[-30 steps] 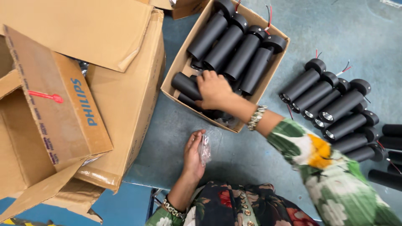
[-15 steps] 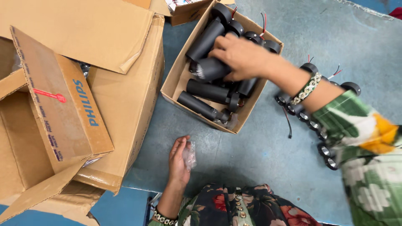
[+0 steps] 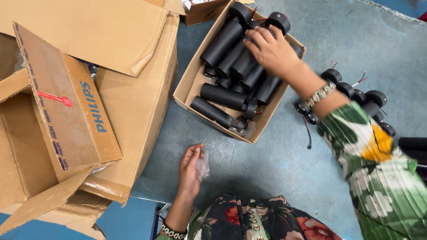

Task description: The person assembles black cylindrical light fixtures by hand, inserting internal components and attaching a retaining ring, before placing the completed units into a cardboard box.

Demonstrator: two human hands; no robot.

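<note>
right hand [image 3: 273,51] resting fingers spread on black cylinders [image 3: 231,53], grasping none | long axes slanting near-left to far-right in cardboard box [image 3: 187,86] | left hand [image 3: 190,171] pinching clear plastic bag [image 3: 203,166]

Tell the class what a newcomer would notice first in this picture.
First, the open box at top centre, packed with black cylinders, where the right hand rests on them. More cylinders with wires lie on the grey table to the right. Lower down, the left hand holds a small clear bag, beside big cartons at left.
</note>
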